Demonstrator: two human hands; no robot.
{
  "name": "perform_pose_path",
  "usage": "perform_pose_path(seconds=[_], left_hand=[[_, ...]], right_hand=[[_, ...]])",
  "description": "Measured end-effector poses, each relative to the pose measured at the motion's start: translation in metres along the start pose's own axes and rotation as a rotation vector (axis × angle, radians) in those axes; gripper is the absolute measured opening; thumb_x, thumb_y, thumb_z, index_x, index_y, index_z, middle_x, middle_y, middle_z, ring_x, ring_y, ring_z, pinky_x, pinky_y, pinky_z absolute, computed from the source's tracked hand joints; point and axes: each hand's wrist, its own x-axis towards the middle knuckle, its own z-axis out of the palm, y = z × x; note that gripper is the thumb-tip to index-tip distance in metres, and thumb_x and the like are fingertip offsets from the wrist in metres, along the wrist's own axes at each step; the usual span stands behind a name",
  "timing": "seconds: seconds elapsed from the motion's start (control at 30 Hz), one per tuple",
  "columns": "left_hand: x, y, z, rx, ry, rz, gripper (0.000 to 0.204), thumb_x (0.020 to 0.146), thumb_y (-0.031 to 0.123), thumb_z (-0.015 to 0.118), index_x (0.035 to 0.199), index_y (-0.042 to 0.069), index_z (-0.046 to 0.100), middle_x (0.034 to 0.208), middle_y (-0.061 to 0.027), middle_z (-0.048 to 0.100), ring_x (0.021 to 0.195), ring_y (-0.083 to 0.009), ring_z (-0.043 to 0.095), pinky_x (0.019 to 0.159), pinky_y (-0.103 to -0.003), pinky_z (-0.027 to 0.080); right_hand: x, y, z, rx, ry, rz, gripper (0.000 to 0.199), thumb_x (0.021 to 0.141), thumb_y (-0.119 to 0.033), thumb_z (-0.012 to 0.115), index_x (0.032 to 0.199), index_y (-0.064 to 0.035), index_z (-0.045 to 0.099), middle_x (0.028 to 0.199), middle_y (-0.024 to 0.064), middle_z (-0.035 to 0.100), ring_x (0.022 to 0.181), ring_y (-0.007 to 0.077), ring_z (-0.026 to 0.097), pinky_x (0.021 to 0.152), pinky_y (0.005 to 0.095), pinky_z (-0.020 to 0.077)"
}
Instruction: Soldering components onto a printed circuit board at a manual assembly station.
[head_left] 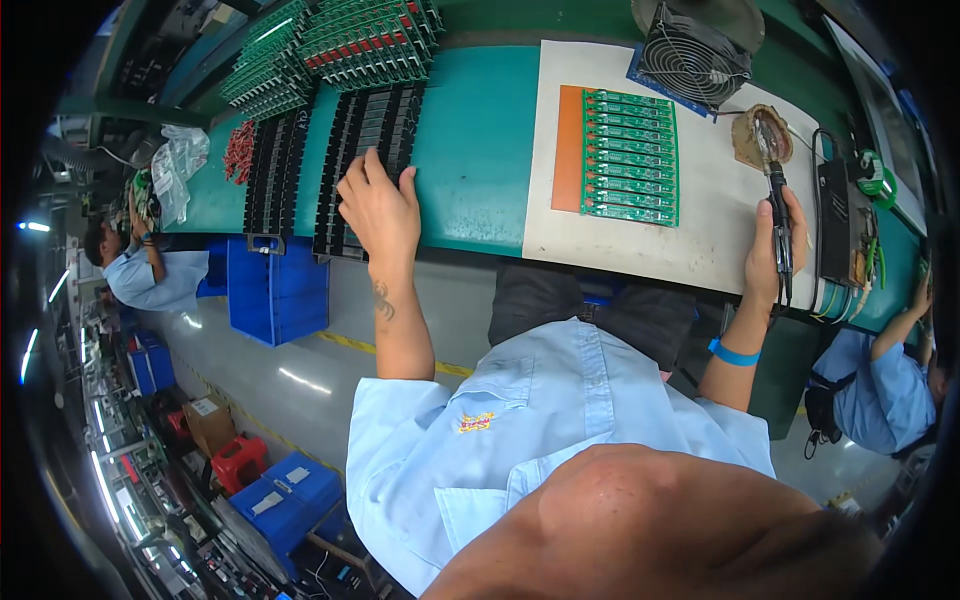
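Observation:
My left hand (pixel 382 208) is open, palm down, over the near part of a black slotted rack (pixel 345 150). Its thumb is apart from the fingers; whether the fingertips touch the rack I cannot tell. At the right, my right hand (pixel 766 250) is closed around the dark handle of a soldering iron (pixel 780 215). The iron's tip end points away from me, into a small tan dish (pixel 748 145) with a stained inside. Between my hands, a green circuit board panel (pixel 630 160) of several narrow strips lies partly over an orange sheet (pixel 568 150).
Behind the panel stands a black fan (pixel 690 62). Upright green boards (pixel 365 40) fill the back left, near a second black rack (pixel 273 170), red parts (pixel 238 155) and a plastic bag (pixel 178 170). A dark box (pixel 835 220) stands far right. Co-workers (pixel 155 275) sit at both sides.

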Motion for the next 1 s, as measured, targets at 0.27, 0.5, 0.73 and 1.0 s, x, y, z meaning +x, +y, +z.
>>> perform_pose_path(seconds=[0.27,0.5,0.73,1.0], left_hand=[[-0.011,-0.038,0.012,-0.132,-0.132,-0.036,0.052,0.089,0.022,0.071,0.135,0.003,0.055,0.12,-0.0165,0.064,0.102,-0.0343,0.062,0.082,-0.041,0.051],[-0.012,-0.046,-0.006,-0.113,-0.124,-0.095,0.053,0.089,0.023,0.072,0.135,0.003,0.055,0.125,-0.0167,0.061,0.109,-0.0336,0.059,0.094,-0.042,0.046],[-0.011,0.059,-0.018,-0.661,-0.136,0.175,0.059,0.087,0.028,0.074,0.136,0.002,0.054,0.14,-0.0163,0.051,0.127,-0.032,0.048,0.11,-0.047,0.03],[-0.022,0.102,-0.028,-0.703,-0.457,0.56,0.081,0.079,0.043,0.08,0.143,0.003,0.05,0.147,-0.0144,0.049,0.136,-0.0325,0.044,0.114,-0.052,0.022]], right_hand=[[0.0,0.0,-0.009,0.006,-0.048,0.011,0.033,0.09,-0.01,0.073,0.121,-0.0011,0.065,0.114,0.0118,0.069,0.099,0.021,0.064,0.091,0.0308,0.0494],[0.004,0.006,0.0,0.027,-0.006,-0.054,0.033,0.089,-0.009,0.073,0.121,-0.002,0.066,0.112,0.0116,0.069,0.097,0.0209,0.064,0.09,0.0306,0.0496],[0.0,0.003,-0.006,-0.059,0.032,-0.031,0.033,0.087,-0.006,0.073,0.119,-0.0022,0.067,0.112,0.0116,0.07,0.096,0.0205,0.065,0.089,0.0305,0.0504],[0.007,0.008,-0.006,0.143,-0.005,-0.154,0.034,0.082,-0.001,0.073,0.116,-0.0043,0.069,0.108,0.0059,0.071,0.087,0.017,0.064,0.08,0.028,0.0508]])
